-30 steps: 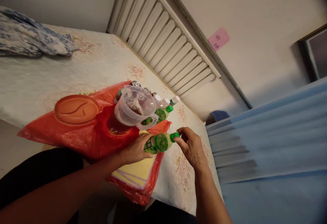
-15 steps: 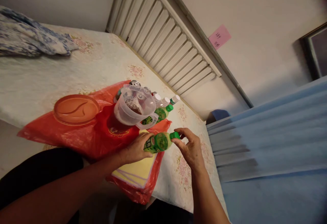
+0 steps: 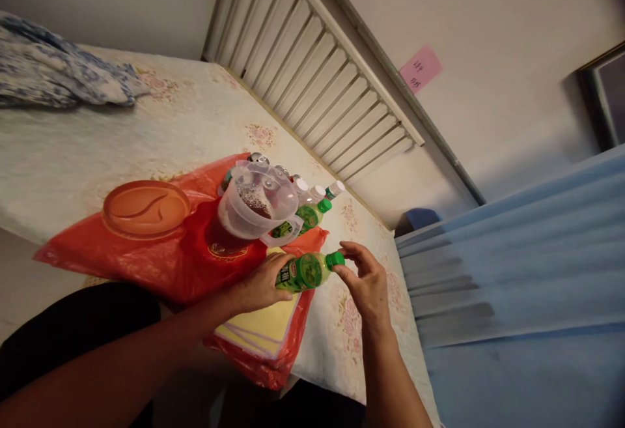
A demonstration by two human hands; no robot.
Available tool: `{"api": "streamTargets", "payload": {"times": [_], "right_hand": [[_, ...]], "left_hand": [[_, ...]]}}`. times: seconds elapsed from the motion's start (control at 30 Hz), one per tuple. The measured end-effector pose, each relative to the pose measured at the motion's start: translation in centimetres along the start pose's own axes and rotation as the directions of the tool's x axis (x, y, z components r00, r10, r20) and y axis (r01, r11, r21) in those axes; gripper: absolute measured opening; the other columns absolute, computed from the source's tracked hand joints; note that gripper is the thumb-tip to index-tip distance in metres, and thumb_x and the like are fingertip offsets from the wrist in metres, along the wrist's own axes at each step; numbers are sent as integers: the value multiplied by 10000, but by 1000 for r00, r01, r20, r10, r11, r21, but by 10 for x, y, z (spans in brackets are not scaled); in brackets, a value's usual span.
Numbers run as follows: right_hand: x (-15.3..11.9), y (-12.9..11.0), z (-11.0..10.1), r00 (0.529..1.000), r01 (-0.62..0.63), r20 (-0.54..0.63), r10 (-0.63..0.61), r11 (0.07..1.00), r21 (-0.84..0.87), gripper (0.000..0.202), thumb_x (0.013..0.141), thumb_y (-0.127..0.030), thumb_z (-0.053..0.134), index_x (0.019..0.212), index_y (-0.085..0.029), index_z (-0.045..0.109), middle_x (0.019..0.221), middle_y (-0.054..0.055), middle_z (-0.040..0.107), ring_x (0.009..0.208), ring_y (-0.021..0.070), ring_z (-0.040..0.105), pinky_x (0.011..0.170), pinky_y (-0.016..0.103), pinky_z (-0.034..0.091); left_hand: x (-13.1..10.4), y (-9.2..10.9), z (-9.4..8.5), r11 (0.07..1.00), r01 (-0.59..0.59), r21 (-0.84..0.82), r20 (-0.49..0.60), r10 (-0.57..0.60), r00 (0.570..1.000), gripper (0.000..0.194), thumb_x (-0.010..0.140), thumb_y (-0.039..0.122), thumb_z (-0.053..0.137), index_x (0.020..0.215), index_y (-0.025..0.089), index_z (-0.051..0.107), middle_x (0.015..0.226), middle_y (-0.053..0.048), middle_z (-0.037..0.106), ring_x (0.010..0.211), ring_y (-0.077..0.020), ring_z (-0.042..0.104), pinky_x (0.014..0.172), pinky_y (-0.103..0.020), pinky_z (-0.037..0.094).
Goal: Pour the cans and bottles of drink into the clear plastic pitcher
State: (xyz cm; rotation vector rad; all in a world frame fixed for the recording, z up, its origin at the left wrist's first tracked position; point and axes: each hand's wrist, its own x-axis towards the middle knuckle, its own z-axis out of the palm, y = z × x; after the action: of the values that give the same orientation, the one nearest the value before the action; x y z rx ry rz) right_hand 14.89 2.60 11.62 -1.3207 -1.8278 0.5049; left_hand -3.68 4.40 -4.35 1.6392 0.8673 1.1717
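Observation:
My left hand [image 3: 263,281] is wrapped round the body of a green-labelled drink bottle [image 3: 311,271]. At the bottle's neck, the thumb and fingers of my right hand [image 3: 366,281] pinch its green cap [image 3: 334,260]. The cap sits on the bottle. Just beyond stands a clear plastic pitcher [image 3: 278,197] with dark, foamy liquid in it. A second green-capped bottle [image 3: 311,215] is partly hidden behind the pitcher's handle. Under my left hand, yellow cloths [image 3: 261,327] with purple edging lie on a red plastic bag [image 3: 161,262].
An orange round lid [image 3: 146,208] lies on the bag at the left. Behind the pitcher stand several cans and white-capped bottles [image 3: 317,193]. A radiator [image 3: 312,70] lines the wall beyond the floral tablecloth [image 3: 195,122]. A blue curtain [image 3: 512,271] hangs at the right.
My right hand has shifted slightly at the cap, its fingers turning a little. The bottle and my left hand have stayed nearly still.

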Motion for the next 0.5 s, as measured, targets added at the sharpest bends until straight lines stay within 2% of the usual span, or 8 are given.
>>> {"api": "streamTargets", "payload": {"times": [0.07, 0.13, 0.2, 0.27, 0.37, 0.43, 0.5], "right_hand": [[-1, 0, 3, 1000, 13, -6, -13, 1000, 2, 538, 721, -470, 862, 1178, -238, 699, 1016, 71, 738, 956, 245, 684, 943, 463, 539], [-2, 0, 3, 999, 6, 32, -8, 997, 79, 633, 726, -471, 860, 1275, -240, 648, 1184, 114, 718, 1068, 273, 677, 969, 473, 535], [-4, 1, 3, 998, -22, 61, 12, 987, 160, 630, 759, -442, 840, 1314, -245, 619, 1288, 136, 685, 1164, 292, 656, 999, 485, 526], [-6, 3, 4, 997, -53, 57, 43, 981, 187, 556, 786, -401, 819, 1287, -250, 632, 1237, 125, 712, 1156, 287, 666, 1008, 493, 523], [-8, 6, 8, 998, -53, -23, 56, 991, 125, 471, 773, -363, 824, 1203, -245, 673, 1053, 77, 745, 1018, 253, 695, 977, 479, 534], [-8, 7, 12, 997, -30, -75, 35, 998, 63, 477, 760, -365, 831, 1192, -237, 676, 996, 58, 730, 954, 231, 684, 963, 464, 533], [-10, 9, 15, 996, -15, -92, 21, 998, 61, 552, 763, -396, 824, 1258, -231, 643, 1032, 67, 720, 964, 229, 677, 964, 462, 530]], "left_hand": [[0, 0, 0, 1000, 7, 0, 8, -7, 1000, 671, 618, 162, 782, 1253, 218, 569, 1267, -90, 614, 1201, -315, 565, 1064, -493, 450], [0, 1, -1, 1000, 3, 0, 5, -3, 1000, 671, 623, 170, 783, 1257, 227, 569, 1268, -83, 616, 1201, -312, 566, 1069, -490, 449], [0, 2, -1, 1000, -5, 1, 2, 5, 1000, 665, 624, 175, 786, 1253, 227, 576, 1269, -80, 618, 1201, -311, 567, 1072, -489, 448], [0, 4, -2, 1000, -5, 4, 1, 5, 1000, 663, 617, 172, 790, 1245, 219, 582, 1270, -87, 618, 1201, -314, 566, 1071, -492, 447], [0, 3, -1, 1000, 5, 4, -1, -5, 1000, 674, 603, 161, 790, 1243, 203, 582, 1268, -101, 614, 1204, -320, 561, 1072, -494, 444], [1, 2, -1, 1000, -1, -1, -1, 1, 1000, 674, 600, 155, 784, 1241, 196, 582, 1265, -107, 613, 1203, -320, 559, 1074, -492, 440], [1, 1, 0, 1000, -11, -8, -3, 10, 1000, 674, 601, 154, 779, 1243, 199, 580, 1262, -105, 615, 1201, -319, 560, 1074, -494, 436]]}}
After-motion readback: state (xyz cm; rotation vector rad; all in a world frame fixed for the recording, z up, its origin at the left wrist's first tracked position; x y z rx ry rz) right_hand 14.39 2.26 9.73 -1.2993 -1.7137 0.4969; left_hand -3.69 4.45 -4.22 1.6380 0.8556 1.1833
